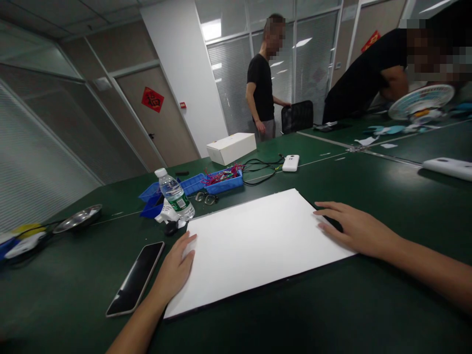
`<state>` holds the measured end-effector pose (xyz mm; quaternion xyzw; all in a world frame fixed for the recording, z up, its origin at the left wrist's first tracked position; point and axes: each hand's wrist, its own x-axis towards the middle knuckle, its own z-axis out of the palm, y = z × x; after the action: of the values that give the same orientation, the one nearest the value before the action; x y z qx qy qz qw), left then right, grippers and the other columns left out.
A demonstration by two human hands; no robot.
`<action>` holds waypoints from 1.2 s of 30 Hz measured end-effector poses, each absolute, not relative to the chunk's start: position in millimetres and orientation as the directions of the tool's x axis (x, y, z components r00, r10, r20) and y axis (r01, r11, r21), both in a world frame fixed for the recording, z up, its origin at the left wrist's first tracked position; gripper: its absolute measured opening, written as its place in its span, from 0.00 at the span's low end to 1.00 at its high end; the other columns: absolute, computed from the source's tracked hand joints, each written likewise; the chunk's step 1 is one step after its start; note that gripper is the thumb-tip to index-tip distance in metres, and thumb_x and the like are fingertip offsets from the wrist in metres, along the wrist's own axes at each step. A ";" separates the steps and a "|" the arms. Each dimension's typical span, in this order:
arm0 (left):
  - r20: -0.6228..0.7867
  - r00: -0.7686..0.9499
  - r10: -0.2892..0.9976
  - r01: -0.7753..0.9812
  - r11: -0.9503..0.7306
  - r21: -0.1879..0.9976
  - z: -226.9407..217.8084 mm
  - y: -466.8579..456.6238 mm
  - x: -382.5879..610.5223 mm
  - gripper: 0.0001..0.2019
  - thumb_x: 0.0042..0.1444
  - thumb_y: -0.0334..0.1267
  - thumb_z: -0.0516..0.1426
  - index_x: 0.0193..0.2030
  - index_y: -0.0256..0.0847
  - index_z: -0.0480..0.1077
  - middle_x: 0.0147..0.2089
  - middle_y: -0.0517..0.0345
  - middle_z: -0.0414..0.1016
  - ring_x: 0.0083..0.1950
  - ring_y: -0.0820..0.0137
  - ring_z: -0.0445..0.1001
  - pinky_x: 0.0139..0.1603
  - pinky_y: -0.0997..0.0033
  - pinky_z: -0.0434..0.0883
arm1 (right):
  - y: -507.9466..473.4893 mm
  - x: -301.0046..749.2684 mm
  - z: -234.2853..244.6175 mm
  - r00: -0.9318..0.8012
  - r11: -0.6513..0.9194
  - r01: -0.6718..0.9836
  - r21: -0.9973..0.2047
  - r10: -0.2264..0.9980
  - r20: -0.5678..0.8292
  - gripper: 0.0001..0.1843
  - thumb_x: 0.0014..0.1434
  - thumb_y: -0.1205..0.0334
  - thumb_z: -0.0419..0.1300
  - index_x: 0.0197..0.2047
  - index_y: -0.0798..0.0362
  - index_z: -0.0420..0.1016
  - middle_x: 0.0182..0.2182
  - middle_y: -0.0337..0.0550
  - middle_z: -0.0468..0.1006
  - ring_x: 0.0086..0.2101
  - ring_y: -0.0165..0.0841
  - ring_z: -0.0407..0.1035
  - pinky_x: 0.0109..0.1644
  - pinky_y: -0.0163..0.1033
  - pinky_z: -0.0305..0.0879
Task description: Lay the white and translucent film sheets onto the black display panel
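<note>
Loose-fingered hands (348, 228) sit apart along a white board (250, 246), a phone (137, 278) (dark-screened) beside the left hand (173, 270), a bottle (176, 194) beyond.

Panel (250, 250): plain white, dark-edged. Table (405, 211) under panel: dark green. Left of panel: pale-rimmed phone (135, 278), black screen (144, 264). Beyond panel: blue tray (226, 187), red wires (223, 174); bottle (172, 191), white cap (161, 172), green label (180, 203); white box (232, 149).
</note>
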<state>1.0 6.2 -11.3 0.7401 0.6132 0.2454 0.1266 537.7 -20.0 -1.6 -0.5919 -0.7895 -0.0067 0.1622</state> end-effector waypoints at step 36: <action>0.262 0.098 0.960 0.839 -0.222 0.498 -5.2 2.6 6.5 0.30 0.63 0.51 0.54 0.64 0.32 0.73 0.72 0.37 0.66 0.72 0.50 0.66 0.75 0.46 0.59 | -33.6 527.9 5.4 -0.694 0.721 0.693 -0.003 0.668 0.268 0.48 0.66 0.39 0.59 0.80 0.42 0.43 0.75 0.47 0.48 0.71 0.52 0.53 0.66 0.65 0.68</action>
<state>6.5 2.6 -5.2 0.7326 0.6138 0.2721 0.1116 527.9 -33.6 5.4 -0.3704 -0.9190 -0.0492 0.1262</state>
